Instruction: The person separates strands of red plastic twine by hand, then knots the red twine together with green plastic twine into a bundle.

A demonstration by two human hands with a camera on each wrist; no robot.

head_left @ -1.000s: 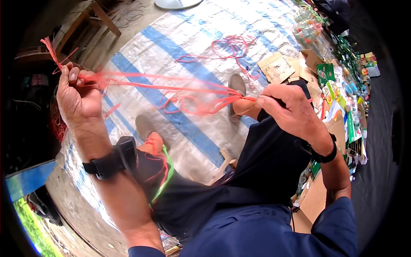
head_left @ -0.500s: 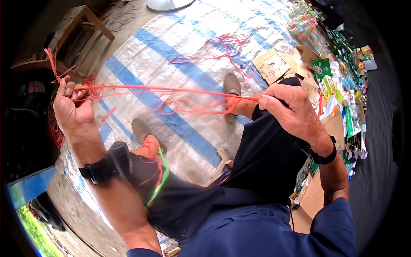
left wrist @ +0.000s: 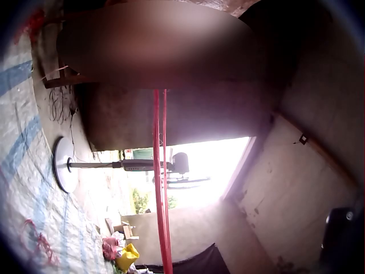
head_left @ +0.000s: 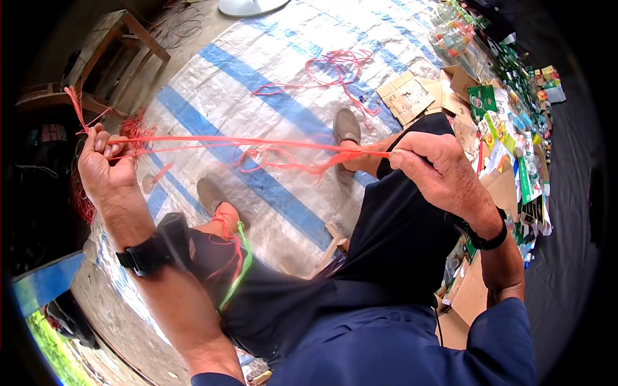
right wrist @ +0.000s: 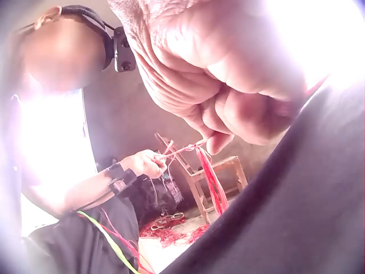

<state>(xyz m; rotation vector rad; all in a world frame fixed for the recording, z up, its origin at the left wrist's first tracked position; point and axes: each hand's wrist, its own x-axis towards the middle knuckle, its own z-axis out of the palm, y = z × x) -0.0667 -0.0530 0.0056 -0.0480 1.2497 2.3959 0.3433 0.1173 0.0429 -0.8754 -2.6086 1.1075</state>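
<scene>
Red plastic twine (head_left: 257,140) stretches between the two hands in the head view, with looser loops sagging below it near the right end. At the left, the left hand (head_left: 106,164) pinches one end with curled fingers, and a short tuft sticks up past the fingertips. My right hand (head_left: 441,168) pinches the gathered strands between thumb and curled index finger, over the right knee. The left wrist view shows two strands of twine (left wrist: 161,188) running down from the blurred left hand (left wrist: 154,48). Strands (right wrist: 214,185) hang below the right hand (right wrist: 228,80) in the right wrist view.
More red twine (head_left: 344,67) lies on the white and blue striped sheet (head_left: 277,103). Red and green strips (head_left: 241,267) hang by the left leg. Cardboard (head_left: 407,98) and packaging pile up at right. A wooden stool (head_left: 122,45) and a fan base (head_left: 251,5) stand farther back.
The twine, blurred and spread a second ago, now runs in narrower, tighter strands. The left hand has shifted slightly left and down; the right hand stays nearly in place, still holding its end.
</scene>
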